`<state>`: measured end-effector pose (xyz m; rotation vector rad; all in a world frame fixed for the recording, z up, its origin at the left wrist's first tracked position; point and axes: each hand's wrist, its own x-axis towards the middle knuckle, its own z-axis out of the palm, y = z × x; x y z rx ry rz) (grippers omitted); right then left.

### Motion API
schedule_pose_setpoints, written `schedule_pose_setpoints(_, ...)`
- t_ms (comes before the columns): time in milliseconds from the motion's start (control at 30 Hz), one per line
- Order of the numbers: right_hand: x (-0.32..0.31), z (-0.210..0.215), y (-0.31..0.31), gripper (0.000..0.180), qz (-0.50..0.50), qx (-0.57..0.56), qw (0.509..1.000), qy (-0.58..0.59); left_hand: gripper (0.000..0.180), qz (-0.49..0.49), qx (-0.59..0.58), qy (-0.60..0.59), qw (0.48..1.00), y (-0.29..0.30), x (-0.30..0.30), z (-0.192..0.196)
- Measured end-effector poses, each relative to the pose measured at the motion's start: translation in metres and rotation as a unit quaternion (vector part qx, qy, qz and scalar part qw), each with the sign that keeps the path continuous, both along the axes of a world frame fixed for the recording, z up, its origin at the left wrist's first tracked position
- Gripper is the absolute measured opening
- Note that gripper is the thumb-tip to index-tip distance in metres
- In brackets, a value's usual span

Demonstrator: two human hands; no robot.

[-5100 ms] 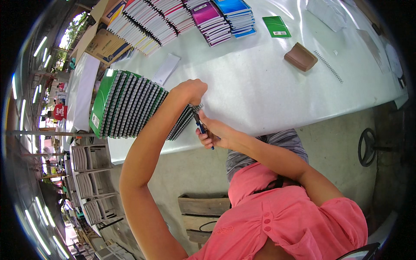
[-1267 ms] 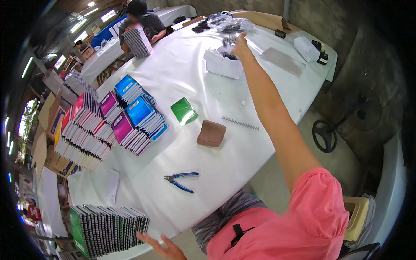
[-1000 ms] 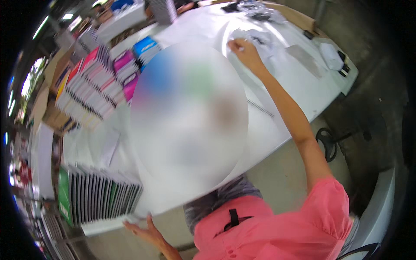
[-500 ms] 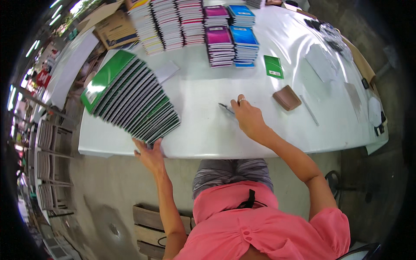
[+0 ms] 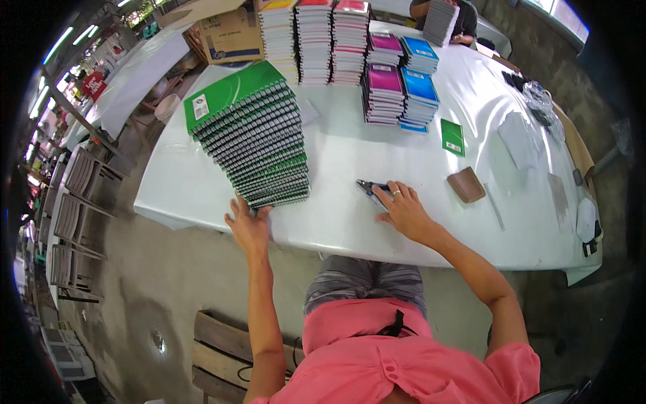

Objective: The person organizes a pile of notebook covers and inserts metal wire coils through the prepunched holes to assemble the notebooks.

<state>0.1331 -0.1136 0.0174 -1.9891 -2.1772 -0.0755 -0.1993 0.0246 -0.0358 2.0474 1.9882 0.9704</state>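
Observation:
A tall, fanned stack of green spiral notebooks (image 5: 249,135) leans on the white table to the left, its wire bindings facing me. At its lower end my left hand (image 5: 249,229) is open, thumb and fingers spread against the bottom notebooks. Pliers with dark blue handles (image 5: 371,189) lie on the tabletop near the middle, jaws pointing away and left. Over the handles rests my right hand (image 5: 408,212), fingers loosely stretched out and thumb apart. The ends of the handles are partly hidden beneath its fingers.
Stacks of purple (image 5: 383,94) and blue notebooks (image 5: 420,87) stand at the back, beside taller stacks (image 5: 313,47) and a cardboard box (image 5: 232,34). To the right lie a green notebook (image 5: 453,137), a brown block-like object (image 5: 465,184) and a wire spiral (image 5: 494,207). Another person (image 5: 464,23) holds notebooks behind.
The view has shifted, so the table looks moved rightward. My right hand's fingers have loosened from a closed grip around the pliers. My left hand stays at the green stack's base.

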Motion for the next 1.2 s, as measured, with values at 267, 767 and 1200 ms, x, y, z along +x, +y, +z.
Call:
schedule_pose_setpoints(267, 0.009, 0.036, 0.024, 0.052, 0.12, -0.068, 0.981, -0.137, 0.079, 0.03, -0.07, -0.017, 0.997, 0.001, -0.014, 0.015)
schedule_pose_setpoints(767, -0.052, 0.339, 0.121, 0.036, 0.46, 0.303, 0.735, -0.396, 0.037, -0.296, 0.223, 0.222, 0.902, 0.047, 0.036, 0.294)
schedule_pose_setpoints(1200, -0.057, 0.322, 0.137, 0.026, 0.491, 0.341, 0.654, -0.463, 0.045, -0.349, 0.076, 0.17, 0.918, 0.056, 0.035, 0.291)
